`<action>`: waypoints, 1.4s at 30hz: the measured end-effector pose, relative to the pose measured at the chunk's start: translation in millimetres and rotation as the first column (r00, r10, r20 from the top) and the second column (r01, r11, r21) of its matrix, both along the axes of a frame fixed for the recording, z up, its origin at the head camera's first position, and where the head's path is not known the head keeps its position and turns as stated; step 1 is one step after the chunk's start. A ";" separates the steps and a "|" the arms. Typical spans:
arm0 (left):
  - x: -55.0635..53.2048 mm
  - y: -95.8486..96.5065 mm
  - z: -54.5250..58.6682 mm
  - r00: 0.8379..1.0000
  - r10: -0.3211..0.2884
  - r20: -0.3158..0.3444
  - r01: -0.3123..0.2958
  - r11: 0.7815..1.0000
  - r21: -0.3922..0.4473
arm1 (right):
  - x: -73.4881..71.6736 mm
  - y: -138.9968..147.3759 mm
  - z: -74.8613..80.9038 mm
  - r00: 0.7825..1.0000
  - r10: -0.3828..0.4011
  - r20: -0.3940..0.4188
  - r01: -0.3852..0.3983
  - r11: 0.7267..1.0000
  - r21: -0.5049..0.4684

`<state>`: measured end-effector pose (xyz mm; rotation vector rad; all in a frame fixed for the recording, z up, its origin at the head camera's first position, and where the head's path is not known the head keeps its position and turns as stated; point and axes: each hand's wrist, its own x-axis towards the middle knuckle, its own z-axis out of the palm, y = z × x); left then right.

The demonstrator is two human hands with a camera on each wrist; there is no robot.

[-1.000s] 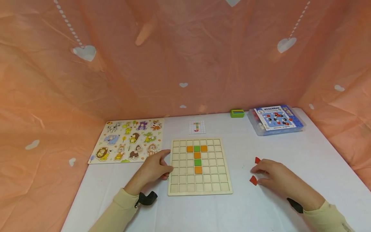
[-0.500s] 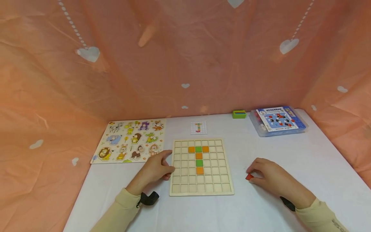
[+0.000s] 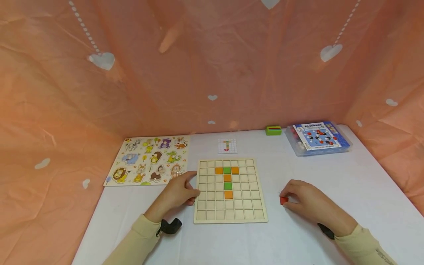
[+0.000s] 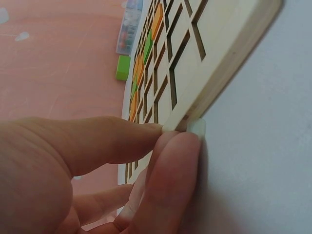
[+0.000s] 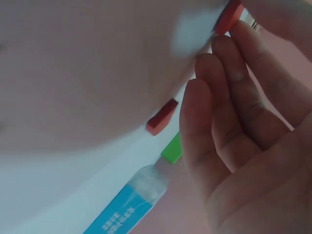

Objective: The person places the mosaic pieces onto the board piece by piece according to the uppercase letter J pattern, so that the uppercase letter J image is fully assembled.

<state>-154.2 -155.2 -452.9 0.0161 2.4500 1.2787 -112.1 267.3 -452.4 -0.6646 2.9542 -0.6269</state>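
My left hand [image 3: 178, 191] pinches the left rim of a wooden grid board [image 3: 212, 214], seen closer in the left wrist view, where thumb and a finger [image 4: 173, 161] meet at the board's edge. Orange and green square tiles [image 3: 226, 178] sit in its cells as a T shape. To the right of the board, my right hand [image 3: 308, 200] pinches a small red fan-shaped tile [image 3: 283, 200] between thumb and index finger, low over the table. A second red tile [image 5: 162, 117] lies on the table in the right wrist view; the right hand hides it from the head camera.
Behind the board lies a small pattern card [image 3: 227, 146] with a J-like figure. An animal puzzle board [image 3: 145, 161] is at the back left. A green block [image 3: 273, 130] and a plastic case [image 3: 317, 138] stand at the back right, before a pink curtain [image 3: 212, 66].
The right hand has taken hold of the nearer red tile and moved it slightly left, turning it. The left hand keeps its place at the board.
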 end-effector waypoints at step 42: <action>-1.0 -0.9 -0.4 1.000 -0.008 -0.003 0.008 1.000 -0.005 | -19.3 -152.3 4.8 0.956 0.285 -0.067 -0.285 0.958 0.015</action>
